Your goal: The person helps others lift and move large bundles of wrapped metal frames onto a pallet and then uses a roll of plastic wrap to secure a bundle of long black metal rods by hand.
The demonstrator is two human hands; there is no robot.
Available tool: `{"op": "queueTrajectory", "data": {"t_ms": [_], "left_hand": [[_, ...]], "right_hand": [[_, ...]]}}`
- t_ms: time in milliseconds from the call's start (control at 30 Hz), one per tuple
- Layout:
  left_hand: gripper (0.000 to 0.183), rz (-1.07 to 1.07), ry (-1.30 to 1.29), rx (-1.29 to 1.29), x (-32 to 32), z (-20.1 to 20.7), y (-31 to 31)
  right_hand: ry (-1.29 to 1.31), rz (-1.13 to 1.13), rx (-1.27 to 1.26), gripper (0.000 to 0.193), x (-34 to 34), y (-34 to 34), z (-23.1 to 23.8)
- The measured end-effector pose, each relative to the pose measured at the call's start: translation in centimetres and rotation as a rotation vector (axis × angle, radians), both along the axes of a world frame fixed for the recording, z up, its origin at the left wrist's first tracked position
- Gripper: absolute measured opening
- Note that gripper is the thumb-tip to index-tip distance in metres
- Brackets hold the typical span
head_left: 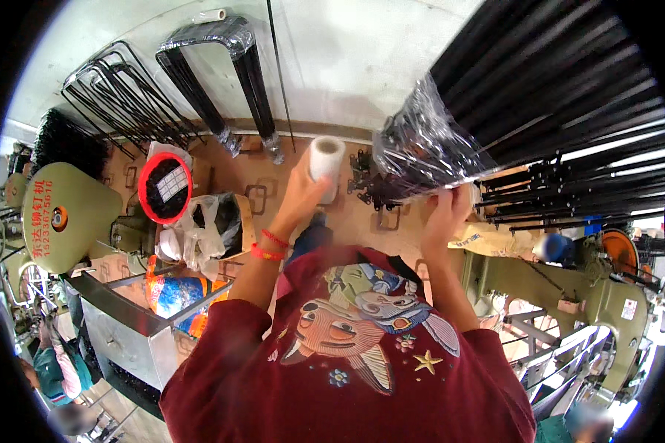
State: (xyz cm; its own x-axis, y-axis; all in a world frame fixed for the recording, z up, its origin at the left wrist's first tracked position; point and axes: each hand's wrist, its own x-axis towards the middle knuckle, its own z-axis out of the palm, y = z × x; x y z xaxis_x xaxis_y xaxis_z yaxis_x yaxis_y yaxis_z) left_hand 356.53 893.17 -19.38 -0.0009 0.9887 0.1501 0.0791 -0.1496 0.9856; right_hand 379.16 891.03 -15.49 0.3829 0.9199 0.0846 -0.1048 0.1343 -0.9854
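Observation:
My left hand (308,184) is closed around a white roll of stretch film (328,159), its hollow core facing up. To the right, a bundle of long black metal tubes (543,81) reaches from the upper right. Clear plastic film (425,140) is wrapped round the bundle's near end. My right hand (448,214) grips the lower edge of that film, with its fingertips partly hidden against the wrap. Black fittings (369,181) stick out beside the wrapped end, between my two hands.
Wrapped black frames (207,37) and bare ones (118,88) lean on the white wall. At left are a red-rimmed bucket (188,181) and a green machine (70,210); another green machine (613,317) stands at right. People are partly visible at both lower edges.

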Motion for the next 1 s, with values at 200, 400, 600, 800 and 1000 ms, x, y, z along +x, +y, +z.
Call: {"op": "queueTrajectory", "data": {"t_ms": [200, 400, 600, 800, 1000], "left_hand": [[0.044, 0.096, 0.540, 0.032, 1.0, 1.9, 9.0], [0.047, -0.380, 0.421, 0.262, 6.2, -0.8, 18.4], [0.053, -0.966, 0.255, 0.147, 11.0, -1.8, 20.3], [0.053, -0.947, 0.096, -0.049, 9.5, -1.2, 17.5], [0.037, -0.201, 0.077, 0.227, 7.0, -4.4, 7.9]], "right_hand": [[0.558, 0.221, -0.186, 0.021, 1.9, 12.2, -2.3], [0.416, 0.320, -0.239, 0.022, 2.6, 14.0, -3.1], [0.226, 0.282, -0.215, 0.025, 3.1, 14.4, -4.4], [-0.449, 0.242, -0.134, 0.029, 6.0, 13.1, -7.4], [-0.653, 0.247, -0.180, 0.041, 9.7, 2.5, -7.7]]}}
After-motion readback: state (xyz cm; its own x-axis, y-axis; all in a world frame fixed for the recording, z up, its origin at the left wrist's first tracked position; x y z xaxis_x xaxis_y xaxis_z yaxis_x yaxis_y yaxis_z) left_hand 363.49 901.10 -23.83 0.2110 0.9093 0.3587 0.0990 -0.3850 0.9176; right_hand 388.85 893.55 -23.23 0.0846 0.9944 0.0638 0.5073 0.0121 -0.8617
